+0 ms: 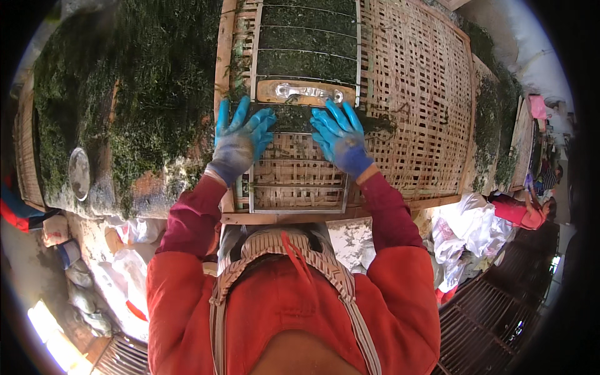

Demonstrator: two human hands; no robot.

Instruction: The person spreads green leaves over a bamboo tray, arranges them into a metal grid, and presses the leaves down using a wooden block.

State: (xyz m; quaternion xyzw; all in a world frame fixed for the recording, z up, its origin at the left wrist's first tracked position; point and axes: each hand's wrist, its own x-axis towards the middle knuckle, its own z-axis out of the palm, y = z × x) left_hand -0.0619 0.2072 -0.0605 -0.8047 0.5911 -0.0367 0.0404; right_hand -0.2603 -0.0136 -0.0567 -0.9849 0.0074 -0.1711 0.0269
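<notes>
My left hand [240,139], in a blue-coated knit glove, lies at the left side of a narrow metal frame [300,211]. Its fingers are apart, touching a strip of dark green seaweed. Opposite it, my gloved right hand [341,138] touches the strip's right end, fingers spread. Just beyond both hands, a wooden float [265,92] with a shiny metal handle rests across the frame. Flat seaweed [307,40] fills the frame's far sections. In the near sections the weave of a bamboo tray [417,93] shows through. Loose strands trail right of my right hand.
A thick spread of seaweed [136,108] covers the surface at left, with a round, shallow metal dish [79,173] near its front edge. White plastic bags [471,229] lie below at right. Farther right, a person in red [520,211] is beside another work surface.
</notes>
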